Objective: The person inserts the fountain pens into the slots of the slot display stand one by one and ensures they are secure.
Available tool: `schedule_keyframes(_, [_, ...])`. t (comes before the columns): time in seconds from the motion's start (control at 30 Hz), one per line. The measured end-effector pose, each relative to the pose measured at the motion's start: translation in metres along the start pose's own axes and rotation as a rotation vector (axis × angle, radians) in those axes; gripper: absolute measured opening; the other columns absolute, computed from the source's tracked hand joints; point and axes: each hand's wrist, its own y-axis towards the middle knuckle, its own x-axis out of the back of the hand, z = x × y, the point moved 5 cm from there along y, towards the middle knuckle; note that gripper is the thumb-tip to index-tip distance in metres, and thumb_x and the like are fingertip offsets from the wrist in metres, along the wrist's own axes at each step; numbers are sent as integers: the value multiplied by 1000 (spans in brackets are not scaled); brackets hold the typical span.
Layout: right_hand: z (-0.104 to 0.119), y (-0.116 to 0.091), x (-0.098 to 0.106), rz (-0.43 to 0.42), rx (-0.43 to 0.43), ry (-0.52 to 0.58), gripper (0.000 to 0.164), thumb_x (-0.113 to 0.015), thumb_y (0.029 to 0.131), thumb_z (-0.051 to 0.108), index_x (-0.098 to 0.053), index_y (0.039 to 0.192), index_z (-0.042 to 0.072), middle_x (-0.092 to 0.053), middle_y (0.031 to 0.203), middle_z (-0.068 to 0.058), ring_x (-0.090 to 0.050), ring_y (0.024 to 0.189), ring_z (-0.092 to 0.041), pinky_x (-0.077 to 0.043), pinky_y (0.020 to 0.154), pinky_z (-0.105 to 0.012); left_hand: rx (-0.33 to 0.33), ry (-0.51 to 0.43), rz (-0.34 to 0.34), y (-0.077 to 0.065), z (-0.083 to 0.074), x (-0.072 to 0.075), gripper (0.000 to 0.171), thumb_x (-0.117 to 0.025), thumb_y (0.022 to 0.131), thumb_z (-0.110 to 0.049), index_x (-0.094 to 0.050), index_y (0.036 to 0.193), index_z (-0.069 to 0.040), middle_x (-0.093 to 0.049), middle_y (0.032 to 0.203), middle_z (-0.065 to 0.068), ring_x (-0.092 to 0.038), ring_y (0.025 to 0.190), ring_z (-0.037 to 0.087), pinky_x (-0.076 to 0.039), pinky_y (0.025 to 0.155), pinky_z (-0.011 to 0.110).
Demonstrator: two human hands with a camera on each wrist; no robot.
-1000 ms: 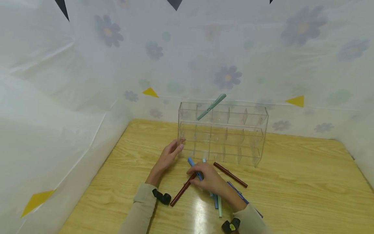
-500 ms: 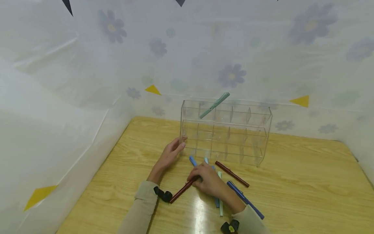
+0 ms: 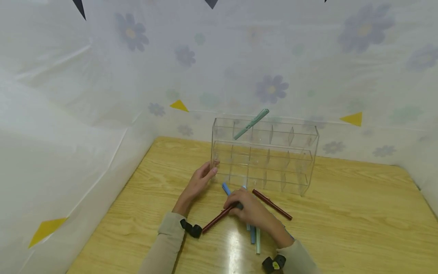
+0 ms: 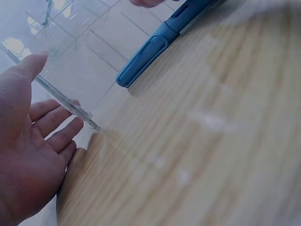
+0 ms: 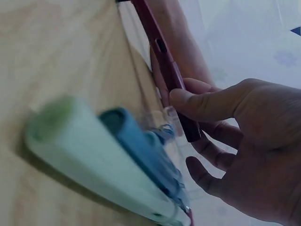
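Observation:
My right hand (image 3: pixel 251 209) pinches a dark red pen (image 3: pixel 217 220) near one end, thumb against fingers, just above the table. In the right wrist view, that pen (image 5: pixel 162 56) slants up from the fingertips. At the left side of a clear acrylic rack (image 3: pixel 263 144), my left hand (image 3: pixel 198 184) holds the side panel's edge, thumb in front and fingers behind; the left wrist view shows this hand (image 4: pixel 33 122) loosely curled there. A blue pen (image 4: pixel 146 56) lies before the rack. Under the right hand lie a pale green pen (image 5: pixel 94 155) and another blue pen (image 5: pixel 141 150), partly hidden.
A green pen (image 3: pixel 251 124) leans in the rack's top row. A second dark red pen (image 3: pixel 272 204) lies right of the hand. A dark blue pen is mostly hidden by the right forearm. White flowered sheeting (image 3: pixel 219 57) walls the wooden table (image 3: pixel 359 213) at back and sides.
The right hand reaches down by the dark red pen, takes hold of it and shifts slightly right, the pen's lower end moving with it. The left hand stays at the rack; the view shifts slightly.

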Motion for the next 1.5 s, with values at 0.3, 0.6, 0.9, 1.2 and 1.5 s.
schedule_keyframes(0.3, [-6, -6, 30, -52, 21, 201, 21, -78, 90, 2, -76, 105, 17, -71, 102, 7, -67, 93, -13, -58, 80, -33, -2, 18, -9, -1, -1, -1, 47, -51, 111, -27, -49, 150, -2, -52, 152, 15, -49, 139, 33, -41, 113, 51])
schedule_keyframes(0.6, [-1, -11, 55, -122, 54, 433, 16, -73, 94, 1, -73, 108, 10, -69, 105, -7, -70, 87, -27, -61, 71, -36, -7, 15, -5, -2, 0, -1, 48, -50, 111, -27, -46, 152, -2, -50, 154, 15, -47, 141, 34, -40, 114, 52])
schedule_keyframes(0.9, [-1, -18, 76, -259, 22, 490, 13, -70, 97, 3, -72, 109, 7, -70, 109, -11, -70, 89, -19, -61, 73, -35, -3, 27, -4, -2, 0, 0, 49, -50, 111, -29, -47, 151, -1, -51, 152, 13, -49, 140, 34, -42, 112, 53])
schedule_keyframes(1.2, [-8, -25, 93, -374, 14, 615, 22, -66, 99, -1, -63, 121, -5, -66, 113, -19, -70, 101, -22, -61, 85, -39, 8, 1, -1, -1, 1, -1, 48, -51, 111, -26, -48, 151, -2, -50, 153, 16, -48, 140, 35, -40, 113, 54])
schedule_keyframes(1.5, [-15, -32, 108, -522, 1, 705, 40, -64, 101, -1, -51, 139, 0, -64, 118, -27, -71, 105, -24, -61, 84, -39, 0, 0, 35, -8, -27, -2, 47, -47, 111, -15, -42, 150, 10, -44, 152, 31, -43, 140, 47, -38, 113, 57])
